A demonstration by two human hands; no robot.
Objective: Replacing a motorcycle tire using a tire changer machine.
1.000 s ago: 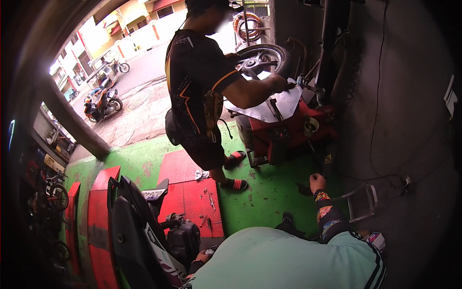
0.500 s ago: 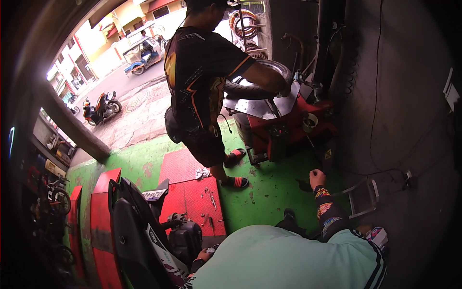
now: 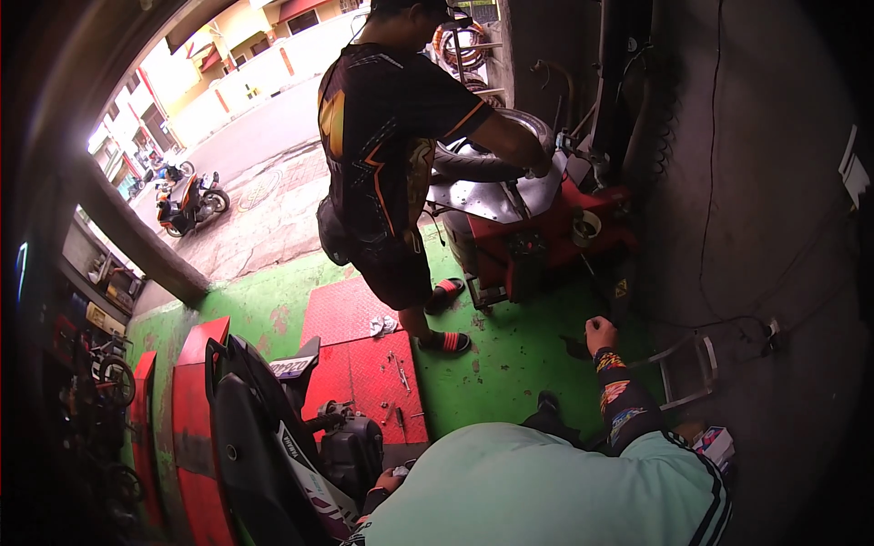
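Observation:
My right hand (image 3: 600,337) is held out over the green floor, its fingers curled closed. Nothing shows in it, and a patterned sleeve covers the forearm. Low in the picture, my left hand (image 3: 390,480) is closed beside the motor scooter (image 3: 259,428), near its dark engine part (image 3: 353,446). A small pale thing shows at its fingers, too little to name. My light green shirt hides part of that arm. Ahead, a co-worker (image 3: 382,155) in a dark shirt leans over a wheel with a tyre (image 3: 482,168) on a red tyre-changing machine (image 3: 537,237).
Several tools (image 3: 399,373) lie on the red lift plate (image 3: 346,309), with a crumpled white rag (image 3: 382,325) near them. A metal frame (image 3: 687,375) stands by the dark wall at right. Another motorcycle (image 3: 193,202) is parked outside.
The co-worker has shifted slightly right, bending closer over the wheel. Outside, the blue three-wheeler has moved left along the street. My hands have stayed in place.

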